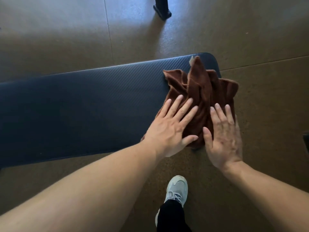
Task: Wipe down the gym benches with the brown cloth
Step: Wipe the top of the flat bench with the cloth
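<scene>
The brown cloth lay crumpled over the right end of the gym bench, its folds bunched upward and its right edge hanging past the pad's rounded corner. The bench pad was dark, with a fine diagonal ribbed texture, and stood on a speckled brown floor. The left hand was flat on the cloth's near left part, fingers straight and spread, thumb out to the side, gripping nothing. The right hand was likewise flat, fingers straight and close together, on the cloth's near right part at the bench end; whether it pressed down could not be told. Both forearms were bare. A grey sneaker below a black trouser leg stood on the floor, near the bench. A black equipment foot stood on the floor well beyond.
</scene>
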